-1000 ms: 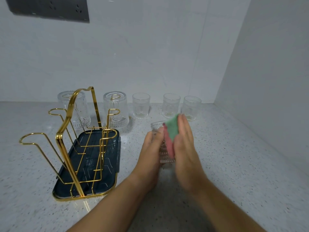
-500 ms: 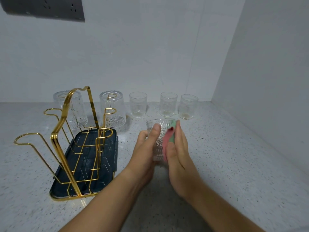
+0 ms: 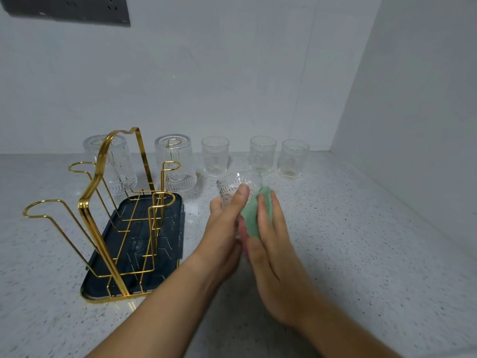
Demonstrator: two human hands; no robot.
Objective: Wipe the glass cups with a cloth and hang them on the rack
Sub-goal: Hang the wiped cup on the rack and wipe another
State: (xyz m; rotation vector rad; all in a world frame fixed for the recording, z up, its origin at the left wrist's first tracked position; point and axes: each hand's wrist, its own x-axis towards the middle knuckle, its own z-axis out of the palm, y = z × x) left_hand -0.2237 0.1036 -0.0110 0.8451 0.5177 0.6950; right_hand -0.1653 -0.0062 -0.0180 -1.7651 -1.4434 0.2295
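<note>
My left hand (image 3: 227,226) grips a patterned glass cup (image 3: 236,186) above the counter, thumb on its near side, mouth tilted away. My right hand (image 3: 271,244) presses a green and pink cloth (image 3: 254,215) against the cup's right side, fingers straight over the cloth. A gold wire rack (image 3: 103,202) stands on a dark tray (image 3: 144,244) at the left. Two cups hang upside down on its far prongs, one (image 3: 113,164) at the left and one (image 3: 176,164) at the right. Three upright cups (image 3: 215,156) (image 3: 262,155) (image 3: 294,158) stand in a row by the back wall.
The speckled counter (image 3: 361,241) meets a white wall at the back and another wall (image 3: 413,125) on the right. A dark socket panel (image 3: 67,9) is on the back wall at the upper left.
The cup has turned in my left hand and the cloth has slid over its side, showing more green. The view shifted slightly.
</note>
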